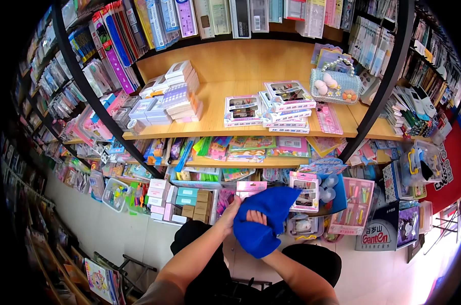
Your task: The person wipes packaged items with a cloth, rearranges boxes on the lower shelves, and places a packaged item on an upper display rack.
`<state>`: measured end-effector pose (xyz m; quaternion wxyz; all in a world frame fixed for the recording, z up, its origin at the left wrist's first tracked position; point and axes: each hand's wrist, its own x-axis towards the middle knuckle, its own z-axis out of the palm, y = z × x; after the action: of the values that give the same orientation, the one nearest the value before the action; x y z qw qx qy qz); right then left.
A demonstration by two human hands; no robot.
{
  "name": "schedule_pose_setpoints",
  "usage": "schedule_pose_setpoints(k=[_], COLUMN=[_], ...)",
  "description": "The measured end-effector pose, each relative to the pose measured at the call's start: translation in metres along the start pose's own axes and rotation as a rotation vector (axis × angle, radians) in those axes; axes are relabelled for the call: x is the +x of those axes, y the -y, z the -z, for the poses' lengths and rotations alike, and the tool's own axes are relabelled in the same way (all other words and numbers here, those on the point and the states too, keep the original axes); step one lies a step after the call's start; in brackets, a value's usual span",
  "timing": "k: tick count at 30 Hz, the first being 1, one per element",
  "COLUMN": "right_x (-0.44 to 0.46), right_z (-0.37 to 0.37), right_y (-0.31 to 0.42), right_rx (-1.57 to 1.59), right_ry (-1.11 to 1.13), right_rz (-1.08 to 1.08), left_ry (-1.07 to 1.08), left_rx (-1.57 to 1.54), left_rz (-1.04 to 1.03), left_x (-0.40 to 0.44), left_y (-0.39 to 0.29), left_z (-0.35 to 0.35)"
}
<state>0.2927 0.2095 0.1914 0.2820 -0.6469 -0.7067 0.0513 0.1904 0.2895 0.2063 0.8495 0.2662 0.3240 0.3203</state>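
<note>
A blue cloth (263,231) hangs bunched around my right hand (257,217), whose fingers curl over it in front of my lap. Just left of the cloth, my left hand (232,212) is closed at the near left edge of a pink and white box (251,187). The cloth covers the lower part of that box, along with some of my left fingers. A similar boxed set with a clear window (305,192) stands upright to the right, behind the cloth's raised corner.
The wooden shelf (215,132) ahead holds stacked white boxes (179,94), windowed boxes (289,96) and a beaded bag (336,86). Black posts (96,101) frame it. Below are a carton of small boxes (189,201), a blue bin (337,201) and a Ganten carton (377,231).
</note>
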Motion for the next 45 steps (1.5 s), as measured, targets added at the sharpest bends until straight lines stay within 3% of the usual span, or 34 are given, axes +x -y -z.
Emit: schedule_pose_setpoints(k=[2, 3, 5, 8, 10, 13, 16, 17, 18, 22, 24, 27, 29, 30, 33, 36, 39, 40, 42, 45], right_x=[0.014, 0.023, 0.032, 0.041, 0.040, 0.036, 0.030, 0.030, 0.030, 0.035, 0.036, 0.037, 0.039, 0.043, 0.052, 0.053, 0.064, 0.064, 0.056, 0.048], right_z=[0.000, -0.002, 0.001, 0.004, -0.002, 0.003, 0.026, 0.034, 0.041, 0.047, 0.048, 0.046, 0.041, 0.040, 0.062, 0.055, 0.077, 0.094, 0.094, 0.054], right_y=[-0.010, -0.013, -0.023, -0.040, -0.041, -0.027, -0.016, -0.004, 0.003, -0.003, -0.010, -0.031, -0.040, -0.041, -0.043, -0.045, -0.032, -0.021, -0.017, -0.020], right_rx=[0.009, -0.007, -0.015, 0.211, 0.325, 0.909, 0.362, 0.315, 0.327, 0.259, 0.217, 0.120, 0.130, -0.004, 0.145, -0.052, -0.110, -0.059, 0.161, -0.287], right_ry=[0.003, -0.127, -0.347, -0.373, -0.418, -0.495, -0.340, -0.278, -0.274, -0.256, -0.230, -0.138, -0.095, -0.094, 0.136, -0.207, 0.088, 0.080, -0.005, -0.052], right_rz=[-0.122, -0.224, -0.232, -0.201, -0.227, -0.254, 0.059, 0.069, 0.057, 0.094, -0.015, -0.062, -0.158, -0.137, -0.067, -0.032, -0.301, -0.306, -0.136, 0.287], left_ry=[-0.017, -0.023, 0.162, 0.144, 0.134, 0.117, 0.126, 0.130, 0.176, 0.107, 0.124, 0.032, 0.049, 0.058, 0.025, 0.017, 0.032, 0.035, 0.004, 0.069], left_rx=[0.035, 0.260, 0.250, 0.272, 0.462, 0.653, 0.887, 0.978, 0.922, 0.843, 0.790, 0.515, 0.540, 0.543, 0.459, 0.359, 0.388, 0.441, 0.518, 1.114], left_rz=[-0.028, -0.101, -0.145, -0.139, -0.199, -0.333, -0.430, -0.452, -0.376, -0.397, -0.411, -0.244, -0.275, -0.280, -0.303, -0.287, -0.323, -0.342, -0.280, -0.236], left_x=[0.002, 0.000, -0.003, -0.010, -0.010, -0.008, -0.004, -0.005, -0.006, -0.011, -0.013, -0.029, -0.029, -0.031, -0.034, -0.037, -0.036, -0.032, -0.028, -0.024], left_y=[0.004, 0.005, 0.007, 0.005, 0.002, 0.002, 0.004, 0.004, 0.001, 0.005, 0.001, -0.009, -0.010, -0.012, -0.015, -0.023, -0.027, -0.023, -0.018, -0.015], left_z=[-0.006, -0.011, -0.015, -0.020, -0.017, -0.009, 0.003, 0.006, 0.008, 0.005, 0.010, 0.002, 0.006, 0.007, 0.008, 0.011, 0.013, 0.017, 0.018, 0.012])
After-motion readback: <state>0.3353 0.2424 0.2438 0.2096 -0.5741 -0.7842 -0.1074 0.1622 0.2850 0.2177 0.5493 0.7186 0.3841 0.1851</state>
